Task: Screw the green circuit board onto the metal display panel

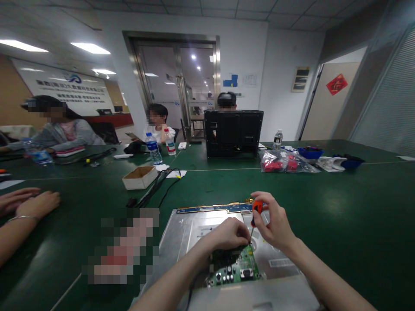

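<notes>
My right hand (272, 220) grips a small screwdriver (257, 207) by its orange and black handle. The shaft points down at the upper edge of a green circuit board (248, 261). Close to the screwdriver's tip, the fingers of my left hand (228, 233) are pinched together; what they hold, if anything, is hidden. The board sits on the metal back of a flat display panel (188, 229), which lies in front of me. A thin blue board strip (210, 209) runs along the panel's far edge. My left hand and forearm cover part of the green board.
A small cardboard box (140, 178) and black cables (157, 188) lie beyond the panel. Farther back are bottles (153, 148), a black monitor (233, 134), plastic bags with red items (285, 162) and blue trays (310, 152). Another person's hands (37, 205) rest at left; other people sit across.
</notes>
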Tool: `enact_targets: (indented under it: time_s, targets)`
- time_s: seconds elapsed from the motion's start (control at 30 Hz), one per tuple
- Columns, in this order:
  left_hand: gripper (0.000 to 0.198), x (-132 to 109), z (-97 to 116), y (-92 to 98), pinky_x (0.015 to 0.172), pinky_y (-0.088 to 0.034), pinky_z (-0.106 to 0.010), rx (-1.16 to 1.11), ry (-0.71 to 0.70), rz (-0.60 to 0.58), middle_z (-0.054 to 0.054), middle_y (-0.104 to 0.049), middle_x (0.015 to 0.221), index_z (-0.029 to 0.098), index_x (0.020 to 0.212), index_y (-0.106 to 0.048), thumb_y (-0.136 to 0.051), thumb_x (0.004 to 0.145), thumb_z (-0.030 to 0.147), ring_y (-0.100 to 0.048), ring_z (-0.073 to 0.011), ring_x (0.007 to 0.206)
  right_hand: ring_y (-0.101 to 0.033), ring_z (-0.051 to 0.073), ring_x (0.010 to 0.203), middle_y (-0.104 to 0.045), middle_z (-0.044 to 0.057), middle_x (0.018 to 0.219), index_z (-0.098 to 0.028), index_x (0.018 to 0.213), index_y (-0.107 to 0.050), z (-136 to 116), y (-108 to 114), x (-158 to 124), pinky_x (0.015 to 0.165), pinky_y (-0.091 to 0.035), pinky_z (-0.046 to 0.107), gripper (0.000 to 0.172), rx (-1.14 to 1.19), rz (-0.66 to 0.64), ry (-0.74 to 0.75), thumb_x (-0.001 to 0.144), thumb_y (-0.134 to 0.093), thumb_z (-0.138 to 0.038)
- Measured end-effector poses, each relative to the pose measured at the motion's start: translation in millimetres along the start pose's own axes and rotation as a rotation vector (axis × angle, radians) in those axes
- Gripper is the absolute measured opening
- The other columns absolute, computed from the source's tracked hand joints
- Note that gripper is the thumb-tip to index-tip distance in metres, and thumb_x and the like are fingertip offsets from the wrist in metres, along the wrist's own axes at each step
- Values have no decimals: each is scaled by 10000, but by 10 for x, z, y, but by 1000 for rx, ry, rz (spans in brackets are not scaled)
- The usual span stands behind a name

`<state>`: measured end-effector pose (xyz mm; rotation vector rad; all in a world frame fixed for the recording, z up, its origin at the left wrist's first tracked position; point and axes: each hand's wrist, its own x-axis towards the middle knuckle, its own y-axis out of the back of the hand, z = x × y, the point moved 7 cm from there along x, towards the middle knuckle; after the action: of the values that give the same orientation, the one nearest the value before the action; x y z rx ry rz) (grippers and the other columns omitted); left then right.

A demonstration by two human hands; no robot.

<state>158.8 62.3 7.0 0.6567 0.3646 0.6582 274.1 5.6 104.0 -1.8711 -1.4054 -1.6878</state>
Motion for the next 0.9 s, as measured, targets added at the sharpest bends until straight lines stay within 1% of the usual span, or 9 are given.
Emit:
enact_targets:
  time_s: [0.13,0.23,0.4,0.57,0.63,0.77,0.83,0.9]
  targets:
    - [166,11,-19,-1,659,-437,-204,-1,4,3,17,-709,696,139,796,-808,-651,759,101,-600,-137,652,-623,157,645,-585,40,926,-235,1068,-492,15,15,3,530,-554,262,158,-8,45,-11,942,-587,-237]
    - [176,14,-33,-5,664,-443,-205,-2,6,2,9,-731,722,146,814,-816,-653,758,111,-616,-144,669,-590,147,629,-562,28,917,-239,1044,-512,57,11,-2,521,-535,256,152,-42,59,-40,944,-625,-260]
    - [168,3,-31,-1,636,-432,-193,-7,4,9,13,-718,705,143,802,-814,-658,754,107,-600,-134,648,-632,166,666,-622,44,929,-233,1058,-558,87,8,-5,548,-552,273,127,-51,57,-59,946,-615,-245]
    - [166,-1,-22,3,598,-418,-178,-7,2,4,27,-694,673,151,800,-811,-656,757,110,-573,-121,618,-716,189,721,-728,72,1003,-231,1148,-572,51,-2,-3,594,-602,295,235,-28,25,-53,917,-562,-185]
    - [165,1,-17,6,593,-414,-176,-7,-1,3,29,-686,664,152,796,-809,-655,755,110,-568,-119,616,-739,193,737,-748,80,1023,-234,1151,-558,26,4,0,597,-612,294,244,-19,22,-27,915,-553,-174]
    - [152,1,-6,13,603,-416,-183,-10,-3,3,22,-686,668,143,779,-802,-657,747,113,-571,-124,628,-744,186,659,-766,62,935,-247,1056,-522,26,23,-6,569,-609,289,150,-42,45,-3,940,-617,-232]
    - [149,-3,0,14,596,-411,-184,-10,-1,4,21,-679,661,139,774,-800,-655,747,115,-566,-123,623,-742,182,627,-773,56,910,-252,1030,-502,46,26,-13,563,-608,288,160,-49,60,-20,949,-640,-262]
    - [153,-9,6,12,577,-403,-181,-9,3,3,26,-665,642,142,768,-799,-648,753,118,-557,-121,612,-745,180,622,-785,66,940,-252,1055,-488,59,23,-17,560,-610,286,169,-37,65,-42,956,-625,-260]
